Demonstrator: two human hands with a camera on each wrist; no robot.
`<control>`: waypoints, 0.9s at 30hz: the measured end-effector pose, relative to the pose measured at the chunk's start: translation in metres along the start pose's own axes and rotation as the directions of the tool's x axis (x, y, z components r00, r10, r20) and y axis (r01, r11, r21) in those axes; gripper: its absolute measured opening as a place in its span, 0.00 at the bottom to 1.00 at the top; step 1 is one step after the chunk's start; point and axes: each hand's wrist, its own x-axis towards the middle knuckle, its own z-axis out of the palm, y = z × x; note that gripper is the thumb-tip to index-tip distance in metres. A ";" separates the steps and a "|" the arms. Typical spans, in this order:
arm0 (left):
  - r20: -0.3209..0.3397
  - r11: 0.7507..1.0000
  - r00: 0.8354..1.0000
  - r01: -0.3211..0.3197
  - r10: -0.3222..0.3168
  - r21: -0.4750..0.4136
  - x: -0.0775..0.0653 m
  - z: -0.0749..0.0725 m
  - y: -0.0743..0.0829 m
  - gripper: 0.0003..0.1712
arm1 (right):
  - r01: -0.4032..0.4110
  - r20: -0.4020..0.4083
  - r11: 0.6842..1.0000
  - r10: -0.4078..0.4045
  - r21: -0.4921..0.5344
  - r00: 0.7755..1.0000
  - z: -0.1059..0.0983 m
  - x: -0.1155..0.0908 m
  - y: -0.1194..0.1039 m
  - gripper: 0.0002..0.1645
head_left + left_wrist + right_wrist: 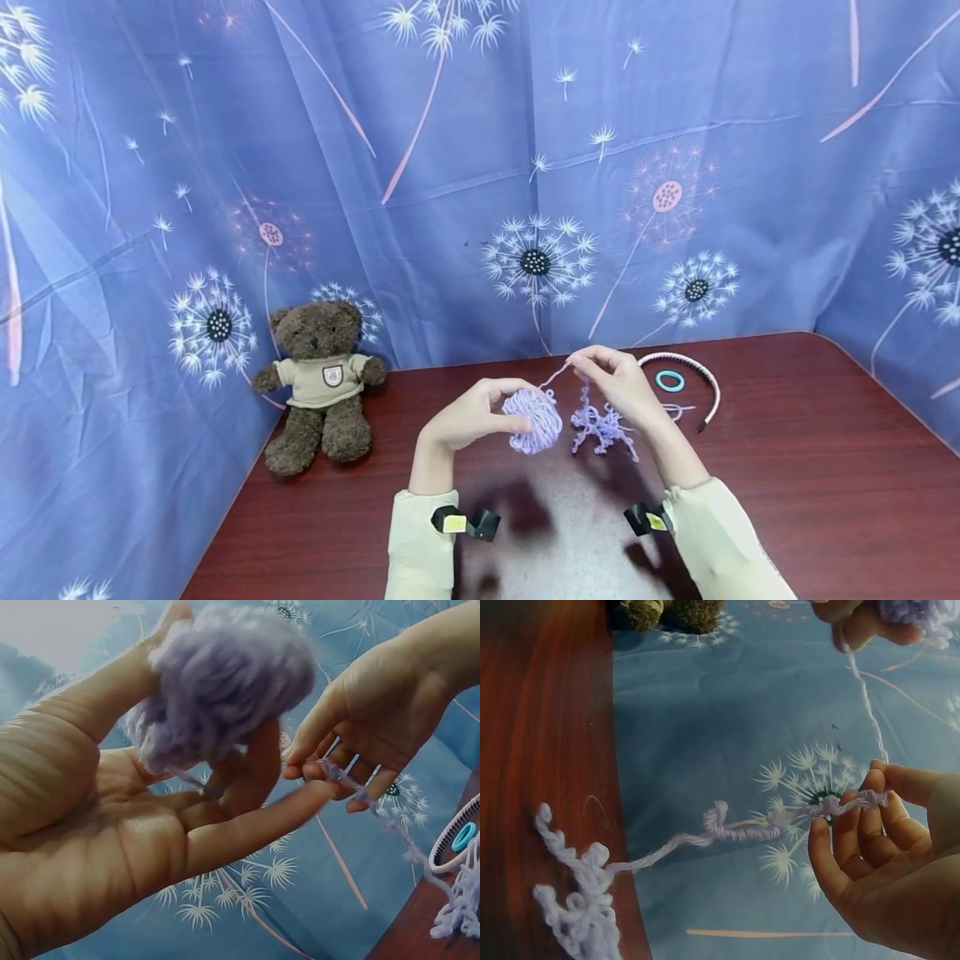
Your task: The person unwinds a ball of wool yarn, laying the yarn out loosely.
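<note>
My left hand [480,414] grips a ball of lilac yarn [534,423] above the table, thumb on one side and fingers on the other. From the ball a single strand [866,701] runs to my right hand [617,382], whose thumb and fingertip pinch the yarn. Below that pinch, a twisted, knotted length of yarn [742,831] crosses the right fingers and hangs down. It leads to a curly lilac tangle of yarn [602,429] lying on the table, under and beside the right hand.
Behind the right hand lie a headband [708,379] with a pale wrapped band and a small turquoise ring [670,381]. A brown teddy bear [318,387] in a beige shirt sits at the back left. A blue dandelion curtain [450,250] hangs behind the dark red table [825,450].
</note>
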 end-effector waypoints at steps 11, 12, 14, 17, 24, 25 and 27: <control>-0.073 0.997 0.995 0.059 -0.063 -0.054 0.008 0.003 -0.005 0.36 | -0.025 -0.105 0.999 0.029 0.040 0.994 -0.023 -0.001 -0.003 0.22; -0.065 0.994 0.994 0.084 -0.088 -0.067 0.008 0.003 -0.006 0.40 | -0.021 -0.113 0.998 0.026 0.051 0.993 -0.024 -0.001 -0.004 0.22; -0.051 0.990 0.990 0.125 -0.128 -0.069 0.009 0.004 -0.008 0.44 | -0.008 -0.125 0.997 0.018 0.075 0.992 -0.027 -0.002 -0.005 0.21; -0.040 0.988 0.987 0.155 -0.155 -0.009 0.010 0.005 -0.012 0.42 | 0.007 -0.140 0.996 0.006 0.090 0.990 -0.031 -0.002 -0.006 0.19; -0.036 0.984 0.983 0.178 -0.178 0.006 0.013 0.004 -0.022 0.24 | 0.029 -0.176 0.983 0.004 0.183 0.984 -0.043 -0.002 -0.004 0.07; -0.035 0.982 0.982 0.185 -0.185 -0.025 0.013 0.004 -0.022 0.22 | 0.020 -0.180 0.980 0.017 0.198 0.984 -0.045 -0.002 -0.003 0.08; -0.029 0.978 0.981 0.188 -0.191 -0.090 0.013 0.003 -0.021 0.20 | 0.007 -0.186 0.972 0.038 0.235 0.982 -0.049 -0.002 -0.002 0.08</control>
